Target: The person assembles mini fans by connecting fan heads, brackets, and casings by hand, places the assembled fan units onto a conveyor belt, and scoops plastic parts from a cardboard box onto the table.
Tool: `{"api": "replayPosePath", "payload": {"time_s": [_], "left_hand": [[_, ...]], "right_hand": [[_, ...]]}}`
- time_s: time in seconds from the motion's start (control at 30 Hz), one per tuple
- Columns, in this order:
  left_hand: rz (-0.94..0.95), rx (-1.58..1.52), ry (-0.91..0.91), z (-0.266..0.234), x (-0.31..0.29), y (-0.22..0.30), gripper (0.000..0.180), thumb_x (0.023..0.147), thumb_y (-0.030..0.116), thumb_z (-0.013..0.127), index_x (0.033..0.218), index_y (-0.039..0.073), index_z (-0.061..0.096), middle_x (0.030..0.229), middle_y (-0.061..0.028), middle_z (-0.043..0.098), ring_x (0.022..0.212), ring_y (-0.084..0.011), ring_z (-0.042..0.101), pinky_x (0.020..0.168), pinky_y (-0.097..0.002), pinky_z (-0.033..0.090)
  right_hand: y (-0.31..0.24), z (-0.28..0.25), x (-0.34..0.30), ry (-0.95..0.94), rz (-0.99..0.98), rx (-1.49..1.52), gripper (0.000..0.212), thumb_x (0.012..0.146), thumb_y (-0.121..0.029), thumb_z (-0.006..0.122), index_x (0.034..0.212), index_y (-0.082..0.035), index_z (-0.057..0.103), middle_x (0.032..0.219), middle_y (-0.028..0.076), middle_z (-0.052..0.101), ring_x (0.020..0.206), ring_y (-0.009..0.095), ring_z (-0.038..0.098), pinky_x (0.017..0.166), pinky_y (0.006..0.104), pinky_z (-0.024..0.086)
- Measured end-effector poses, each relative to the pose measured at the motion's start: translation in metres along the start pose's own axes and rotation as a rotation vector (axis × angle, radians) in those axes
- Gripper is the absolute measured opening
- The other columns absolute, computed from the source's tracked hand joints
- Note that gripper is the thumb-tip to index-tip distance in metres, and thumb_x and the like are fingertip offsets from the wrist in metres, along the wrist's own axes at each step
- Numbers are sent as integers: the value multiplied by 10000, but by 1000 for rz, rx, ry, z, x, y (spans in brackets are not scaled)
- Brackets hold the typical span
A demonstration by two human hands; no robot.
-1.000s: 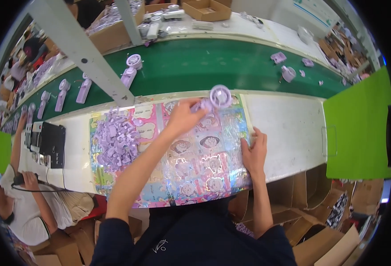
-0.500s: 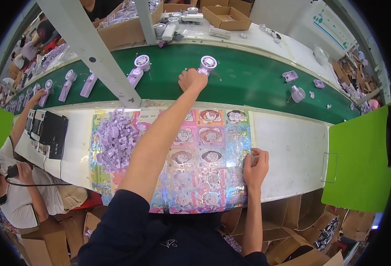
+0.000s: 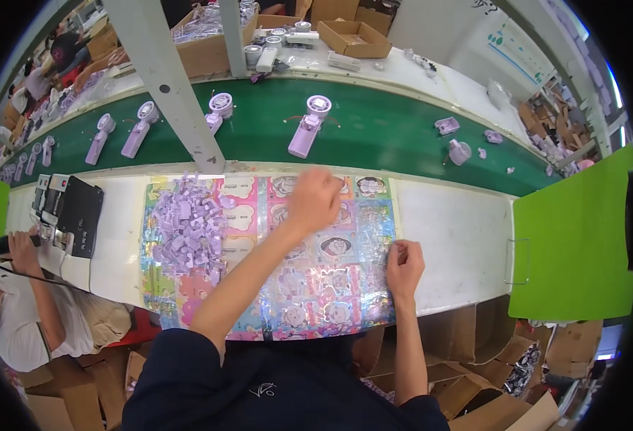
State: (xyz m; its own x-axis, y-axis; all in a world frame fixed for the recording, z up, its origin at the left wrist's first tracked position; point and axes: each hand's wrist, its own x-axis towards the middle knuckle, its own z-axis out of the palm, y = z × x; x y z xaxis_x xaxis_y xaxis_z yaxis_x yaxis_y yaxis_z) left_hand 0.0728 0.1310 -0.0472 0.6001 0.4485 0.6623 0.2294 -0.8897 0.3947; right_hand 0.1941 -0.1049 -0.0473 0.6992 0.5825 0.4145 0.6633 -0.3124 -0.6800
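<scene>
Left hand (image 3: 315,200) blurred, half-curled over patterned mat (image 3: 309,284); right hand (image 3: 405,267) loosely curled by its edge. Cannot tell whether either holds anything. Purple fan (image 3: 305,138) on green belt (image 3: 385,129).

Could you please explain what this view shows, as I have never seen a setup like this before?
There is no robot here: these are a person's own bare hands, seen from above by a wide fisheye camera worn on the head, which makes straight edges bend. The left hand, slightly blurred, is over a shiny patterned mat; the right hand is loosely curled at the mat's right edge. I can see nothing held in either. A pile of small lilac parts lies on the mat's left side. Beyond it, a green conveyor belt carries lilac pieces, including a fan-shaped device just past the left hand.
</scene>
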Motion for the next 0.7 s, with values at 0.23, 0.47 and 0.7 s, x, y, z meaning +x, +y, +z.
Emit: {"api": "replayPosePath", "payload": {"time_s": [0.23,0.47,0.7], "left_hand": [[230,-97,-82,-16,-37,13,141,823,94,637,957,51,643,922,-123,600,887,-312,595,790,-442,493],[-281,-506,-216,-31,-39,13,368,959,137,527,1326,149,547,988,-176,713,729,-406,682,612,-481,519],[19,-555,-276,-5,-37,27,191,915,94,520,962,146,697,806,-133,696,760,-389,664,654,-481,516]], "right_hand": [[29,-88,-65,-278,-150,-342,201,845,-68,670,1030,-12,613,888,174,582,773,371,595,666,460,498],[28,-51,-39,-16,43,-499,185,865,-194,618,759,-58,550,750,157,600,691,396,605,614,483,477],[40,-57,-42,111,142,-464,229,871,-213,650,747,-38,570,696,157,606,639,361,608,586,424,472]]}}
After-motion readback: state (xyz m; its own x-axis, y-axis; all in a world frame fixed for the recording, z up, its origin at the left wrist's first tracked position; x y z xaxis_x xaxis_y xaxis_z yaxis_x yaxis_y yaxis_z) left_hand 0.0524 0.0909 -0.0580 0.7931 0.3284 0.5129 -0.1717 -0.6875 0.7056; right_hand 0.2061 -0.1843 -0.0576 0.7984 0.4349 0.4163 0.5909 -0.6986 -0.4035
